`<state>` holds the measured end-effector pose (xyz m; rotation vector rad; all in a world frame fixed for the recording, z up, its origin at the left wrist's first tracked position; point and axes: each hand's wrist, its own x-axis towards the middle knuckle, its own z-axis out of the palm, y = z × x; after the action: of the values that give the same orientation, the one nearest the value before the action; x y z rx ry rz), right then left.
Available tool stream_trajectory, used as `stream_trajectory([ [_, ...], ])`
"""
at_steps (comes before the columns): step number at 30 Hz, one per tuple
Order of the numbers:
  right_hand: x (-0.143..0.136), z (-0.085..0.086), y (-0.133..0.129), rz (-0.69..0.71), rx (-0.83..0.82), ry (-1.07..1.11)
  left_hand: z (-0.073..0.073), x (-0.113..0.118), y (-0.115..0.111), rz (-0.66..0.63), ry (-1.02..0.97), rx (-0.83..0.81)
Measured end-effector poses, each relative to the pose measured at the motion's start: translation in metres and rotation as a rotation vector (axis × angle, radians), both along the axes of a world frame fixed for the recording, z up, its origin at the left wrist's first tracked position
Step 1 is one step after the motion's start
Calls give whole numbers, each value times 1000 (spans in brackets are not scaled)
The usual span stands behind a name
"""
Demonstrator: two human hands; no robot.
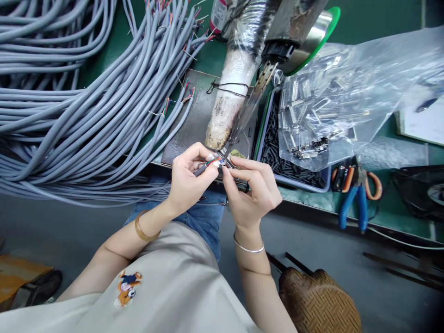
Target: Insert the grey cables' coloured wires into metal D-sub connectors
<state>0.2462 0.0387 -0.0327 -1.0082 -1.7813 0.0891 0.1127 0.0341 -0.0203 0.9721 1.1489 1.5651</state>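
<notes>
My left hand (192,173) pinches a grey cable (200,170) close to its stripped end. Thin coloured wires (213,161), red, green and blue among them, fan out from it toward my right hand (251,187). Between the right thumb and fingers is a small metal connector (229,163) with a row of contacts, and the wire tips meet it. Just beyond the fingertips, the metal tip of a soldering iron (224,151) points down at the connector. A yellowish sponge (236,153) lies behind the right fingers. My fingers partly cover the joint between wires and connector.
Bundled grey cables (114,101) spread over the left. A wrapped duct (231,88) comes down in front, beside a solder reel (312,41). At right are a tray of black tubing pieces (272,152), a bag of connectors (319,106), and blue-handled pliers (354,203). A stool (321,300) stands below.
</notes>
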Motion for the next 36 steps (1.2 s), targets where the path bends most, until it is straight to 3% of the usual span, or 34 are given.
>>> stream_trajectory([
  [12,7,-11,-3,19,130,-144,-9,-4,-3,-81,-114,-97],
  [15,8,-11,-5,30,81,-83,-8,-6,-6,-129,-127,-128],
  [20,13,-5,-10,85,-201,106,-5,-12,-12,-237,-184,-234],
  [24,19,7,-15,64,-96,9,-4,-13,-16,-290,-206,-271],
  [32,17,18,-19,149,-159,-274,-8,-17,-22,-335,-248,-294],
  [36,19,11,-22,57,-82,-145,-12,-17,-23,-312,-256,-267],
])
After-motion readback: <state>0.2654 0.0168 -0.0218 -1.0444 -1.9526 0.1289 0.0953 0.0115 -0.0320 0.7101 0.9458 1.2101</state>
